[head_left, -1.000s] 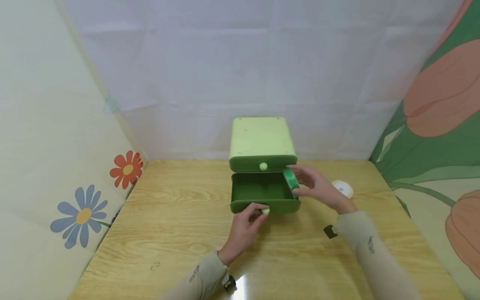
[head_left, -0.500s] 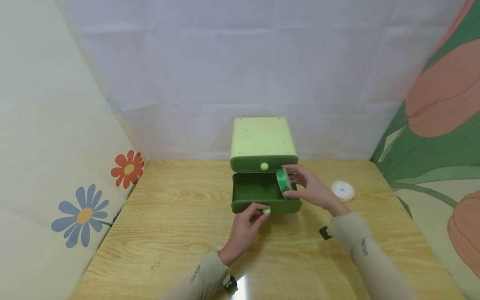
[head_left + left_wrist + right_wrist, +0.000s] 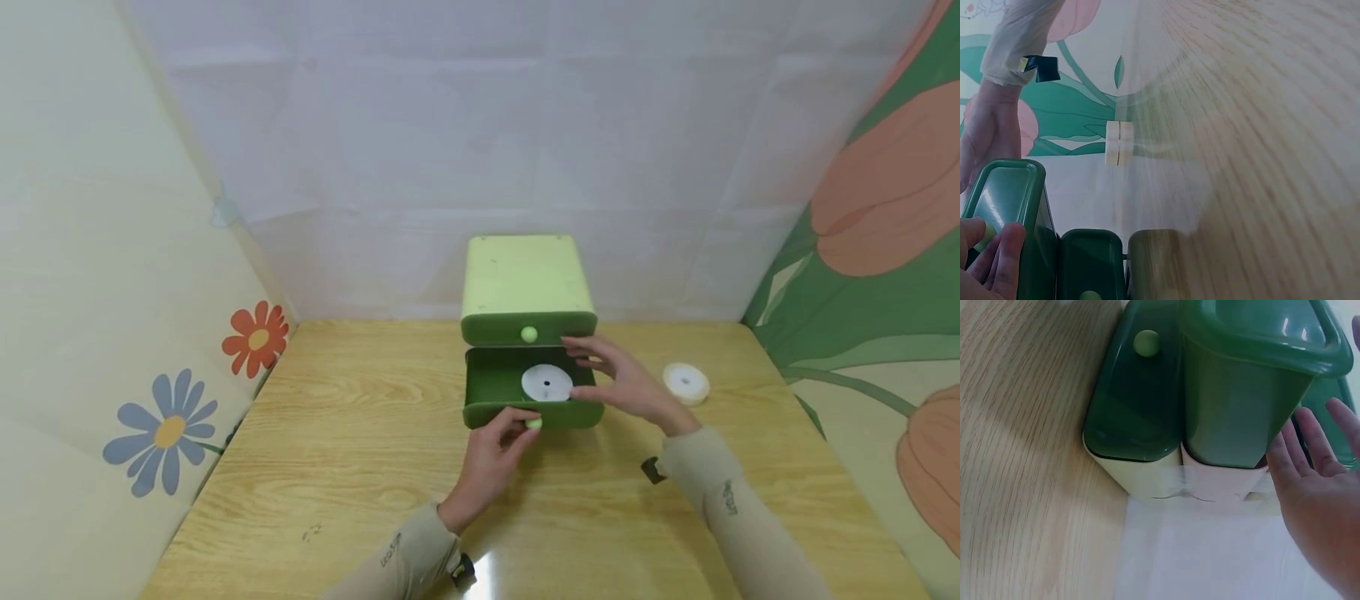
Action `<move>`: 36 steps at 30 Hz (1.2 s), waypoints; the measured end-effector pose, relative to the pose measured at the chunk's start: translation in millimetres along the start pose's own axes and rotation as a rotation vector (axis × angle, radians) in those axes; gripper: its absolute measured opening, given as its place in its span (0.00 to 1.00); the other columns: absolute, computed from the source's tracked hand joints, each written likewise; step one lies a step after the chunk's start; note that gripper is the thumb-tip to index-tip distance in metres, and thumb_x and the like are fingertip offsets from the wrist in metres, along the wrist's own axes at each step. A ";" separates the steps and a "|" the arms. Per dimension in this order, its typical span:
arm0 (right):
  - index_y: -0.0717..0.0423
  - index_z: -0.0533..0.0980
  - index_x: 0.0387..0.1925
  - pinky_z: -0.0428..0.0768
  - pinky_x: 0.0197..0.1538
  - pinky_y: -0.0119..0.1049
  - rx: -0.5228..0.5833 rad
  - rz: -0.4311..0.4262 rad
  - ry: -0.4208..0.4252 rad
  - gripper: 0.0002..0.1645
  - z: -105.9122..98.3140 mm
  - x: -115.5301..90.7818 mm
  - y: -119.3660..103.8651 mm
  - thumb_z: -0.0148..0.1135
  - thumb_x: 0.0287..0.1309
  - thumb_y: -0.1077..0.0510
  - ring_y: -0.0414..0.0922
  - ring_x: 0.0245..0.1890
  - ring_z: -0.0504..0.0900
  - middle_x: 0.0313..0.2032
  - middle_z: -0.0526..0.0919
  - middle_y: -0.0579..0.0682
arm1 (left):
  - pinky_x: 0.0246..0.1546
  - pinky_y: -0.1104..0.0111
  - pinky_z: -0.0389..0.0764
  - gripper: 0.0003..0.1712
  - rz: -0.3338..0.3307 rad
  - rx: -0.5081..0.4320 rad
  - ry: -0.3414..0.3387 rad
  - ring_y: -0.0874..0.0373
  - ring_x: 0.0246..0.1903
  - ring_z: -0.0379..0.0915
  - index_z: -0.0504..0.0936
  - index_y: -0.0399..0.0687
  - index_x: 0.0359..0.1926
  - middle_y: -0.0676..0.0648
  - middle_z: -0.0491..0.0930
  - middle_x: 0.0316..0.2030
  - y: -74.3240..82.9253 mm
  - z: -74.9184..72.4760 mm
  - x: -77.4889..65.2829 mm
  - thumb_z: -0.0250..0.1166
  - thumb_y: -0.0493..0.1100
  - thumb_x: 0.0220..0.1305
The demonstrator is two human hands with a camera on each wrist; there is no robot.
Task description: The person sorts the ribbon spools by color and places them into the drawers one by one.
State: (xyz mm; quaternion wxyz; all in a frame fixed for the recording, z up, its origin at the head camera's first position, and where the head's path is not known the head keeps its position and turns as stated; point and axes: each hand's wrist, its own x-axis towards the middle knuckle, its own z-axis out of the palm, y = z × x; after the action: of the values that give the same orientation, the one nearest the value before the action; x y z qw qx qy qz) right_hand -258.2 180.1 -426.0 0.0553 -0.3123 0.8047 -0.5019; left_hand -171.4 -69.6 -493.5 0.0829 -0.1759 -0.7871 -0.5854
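My left hand [image 3: 487, 467] pinches the light green knob [image 3: 533, 423] of a pulled-out dark green drawer [image 3: 480, 412]; the left wrist view shows its fingers [image 3: 1011, 250] around that knob. Inside the drawer lies a ribbon spool [image 3: 546, 382], its white disc face with a dark centre hole turned up. Over the drawer's right side is my right hand [image 3: 626, 379], fingers spread and holding nothing, thumb tip right at the spool's edge. In the right wrist view, the fingers of the right hand [image 3: 1322, 481] reach behind the drawer's side wall.
The pale green drawer cabinet [image 3: 525, 271] stands against the white back cloth, its upper drawer front [image 3: 495, 328] closed above the pulled-out one. A second white spool [image 3: 686, 382] lies on the wooden table [image 3: 360, 450] to the right. Flower-printed cloths hang on both sides.
My right hand has moved left over the drawer, tipped the green ribbon spool down and let it go inside, flat side up. The left hand stays on the knob.
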 end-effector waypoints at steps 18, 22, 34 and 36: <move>0.56 0.76 0.65 0.78 0.66 0.51 -0.157 -0.142 0.193 0.26 -7.6 4.4 -20.5 0.68 0.67 0.63 0.53 0.56 0.83 0.58 0.84 0.57 | 0.44 0.69 0.87 0.09 0.007 -0.001 -0.018 0.59 0.41 0.86 0.85 0.55 0.51 0.48 0.89 0.43 -2.0 -1.1 -0.1 0.67 0.43 0.72; 0.58 0.77 0.64 0.79 0.64 0.38 -0.215 -0.219 0.349 0.26 -18.7 13.4 -35.3 0.69 0.65 0.66 0.51 0.51 0.85 0.52 0.87 0.56 | 0.44 0.69 0.87 0.09 -0.007 -0.012 -0.033 0.58 0.42 0.86 0.84 0.54 0.52 0.43 0.88 0.44 -2.2 -1.2 0.2 0.66 0.43 0.73; 0.45 0.61 0.78 0.66 0.76 0.56 -0.224 -0.077 0.419 0.37 -48.6 55.8 -44.9 0.62 0.74 0.52 0.53 0.74 0.67 0.74 0.69 0.52 | 0.45 0.69 0.87 0.10 -0.021 -0.013 -0.037 0.62 0.41 0.85 0.84 0.55 0.53 0.44 0.88 0.45 -3.6 -0.6 0.0 0.66 0.43 0.73; 0.42 0.61 0.79 0.65 0.76 0.59 -0.259 -0.024 0.376 0.37 -51.2 63.5 -43.2 0.59 0.75 0.45 0.54 0.74 0.65 0.76 0.65 0.50 | 0.45 0.69 0.87 0.10 -0.018 -0.013 -0.038 0.62 0.41 0.85 0.84 0.55 0.52 0.45 0.88 0.45 -4.2 -0.2 0.4 0.67 0.43 0.73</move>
State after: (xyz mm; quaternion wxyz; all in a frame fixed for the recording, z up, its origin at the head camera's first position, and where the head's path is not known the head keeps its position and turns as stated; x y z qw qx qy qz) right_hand -310.2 171.2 -350.3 -0.1422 -0.2274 0.8547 -0.4446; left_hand -173.4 -70.8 -497.0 0.0617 -0.1804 -0.7861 -0.5879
